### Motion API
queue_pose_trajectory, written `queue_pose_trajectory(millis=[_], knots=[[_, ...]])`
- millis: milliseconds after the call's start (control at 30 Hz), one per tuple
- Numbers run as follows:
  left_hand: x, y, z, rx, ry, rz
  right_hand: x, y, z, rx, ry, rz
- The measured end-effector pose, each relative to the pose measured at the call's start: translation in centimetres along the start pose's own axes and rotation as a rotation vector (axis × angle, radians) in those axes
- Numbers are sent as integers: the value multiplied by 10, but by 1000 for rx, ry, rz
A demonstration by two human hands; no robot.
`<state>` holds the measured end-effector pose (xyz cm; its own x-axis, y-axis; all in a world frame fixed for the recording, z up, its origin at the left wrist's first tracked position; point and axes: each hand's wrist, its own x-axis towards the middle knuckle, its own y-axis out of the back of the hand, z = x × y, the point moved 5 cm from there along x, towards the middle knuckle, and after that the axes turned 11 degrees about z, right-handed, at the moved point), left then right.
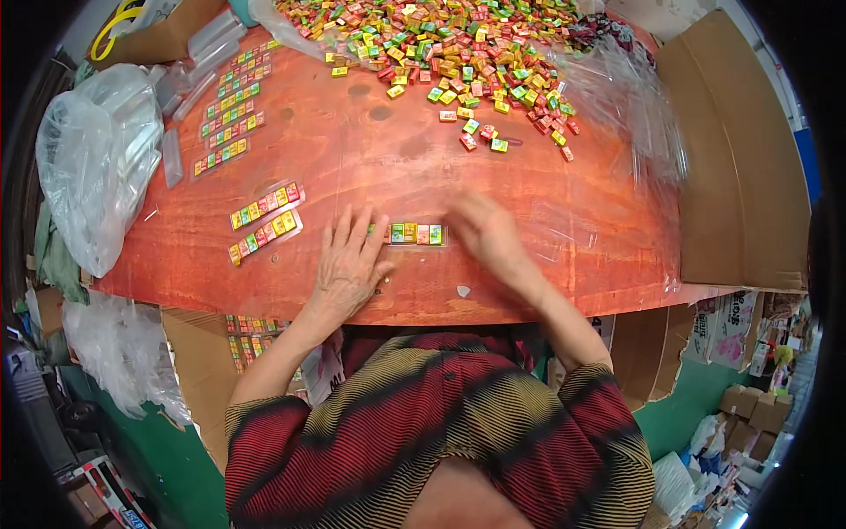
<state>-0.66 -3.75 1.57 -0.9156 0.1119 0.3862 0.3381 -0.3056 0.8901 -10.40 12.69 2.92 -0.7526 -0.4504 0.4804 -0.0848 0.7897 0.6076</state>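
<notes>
Hands flank candy row (414, 234) on table (370, 159): left hand (351, 264) flat, fingers spread; right hand (485, 234) blurred, finger state unclear.

Loads of loose little wrapped candies (458, 53) heaped at the far end of a reddish wooden table (352, 159), in red, green, yellow and orange. Filled clear strips of candies (231, 115) lined up toward the far left, plus two more filled strips (264, 220) lying nearer on the left. Crumpled clear plastic bag (97, 159) slumped at the left edge, clear wrappers (626, 97) piled on the right. Big cardboard sheet (740, 176) propped beside the table on the right. Cardboard box (150, 35) sat top left.
</notes>
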Motion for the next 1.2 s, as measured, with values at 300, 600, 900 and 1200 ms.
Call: queue_pose_trajectory(millis=[300,600,900,1200], knots=[[14,-27,18,-82,-60,-109,34,19,71,-440,-196,145],[23,-22,30,-167,-133,-82,38,20,82,-453,-235,96],[21,-29,22,-257,-58,-42,36,17,88,-417,-188,90],[-11,17,13,-163,10,256,27,33,93,-336,-168,91]])
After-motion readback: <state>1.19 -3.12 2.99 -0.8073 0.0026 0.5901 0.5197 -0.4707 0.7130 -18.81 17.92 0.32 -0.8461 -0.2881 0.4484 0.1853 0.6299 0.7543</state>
